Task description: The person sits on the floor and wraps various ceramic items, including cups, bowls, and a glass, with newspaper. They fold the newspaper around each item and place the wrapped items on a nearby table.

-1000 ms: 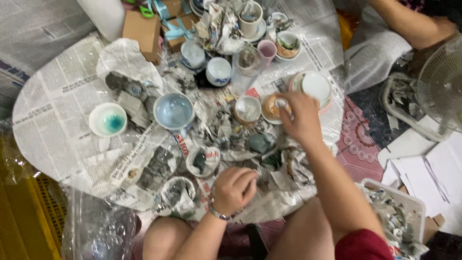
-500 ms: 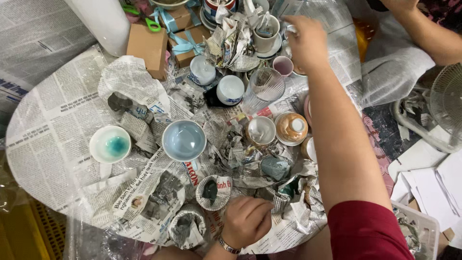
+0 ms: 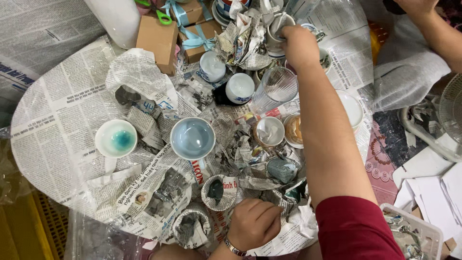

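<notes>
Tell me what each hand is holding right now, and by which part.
The right hand grips a white cup by its rim. The left hand is closed over crumpled newspaper; what it holds cannot be told.

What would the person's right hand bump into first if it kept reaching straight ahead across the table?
The right hand already touches a cup at the far side. Straight on, it would probably push into that cup and the crumpled newspaper beside it, though depth is hard to judge from above.
</notes>
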